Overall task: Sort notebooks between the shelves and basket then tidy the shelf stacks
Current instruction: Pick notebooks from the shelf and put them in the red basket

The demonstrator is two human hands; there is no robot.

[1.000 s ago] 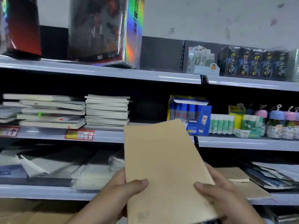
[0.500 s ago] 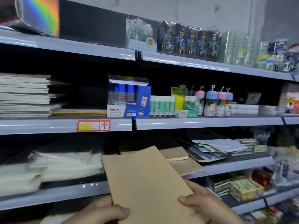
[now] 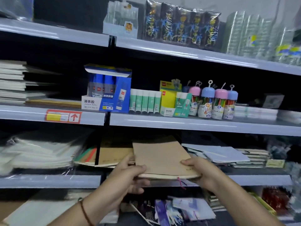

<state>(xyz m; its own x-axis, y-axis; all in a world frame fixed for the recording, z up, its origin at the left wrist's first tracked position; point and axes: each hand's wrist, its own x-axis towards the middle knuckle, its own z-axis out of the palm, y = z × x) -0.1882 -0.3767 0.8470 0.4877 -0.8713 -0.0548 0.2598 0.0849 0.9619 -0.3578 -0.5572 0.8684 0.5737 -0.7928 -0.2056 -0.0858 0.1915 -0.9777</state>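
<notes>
both hands, left hand (image 3: 130, 178) and right hand (image 3: 201, 172), clamp the near corners of a thin tan kraft-paper notebook (image 3: 162, 158), held flat at the front edge of the lower grey metal shelf (image 3: 260, 178), not yet set down. judging by the untidy brown notebook stack (image 3: 112, 154) just beside it and the leaning pale blue stacks (image 3: 228, 155) to the right, sorting and tidying seem far from finished. the dark gap beneath the shelf above leaves room to slide it in.

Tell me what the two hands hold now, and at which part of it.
Both hold one brown kraft notebook, lying nearly flat. The left hand grips its near left corner; the right hand grips its near right corner, thumb on top of the cover.
</notes>
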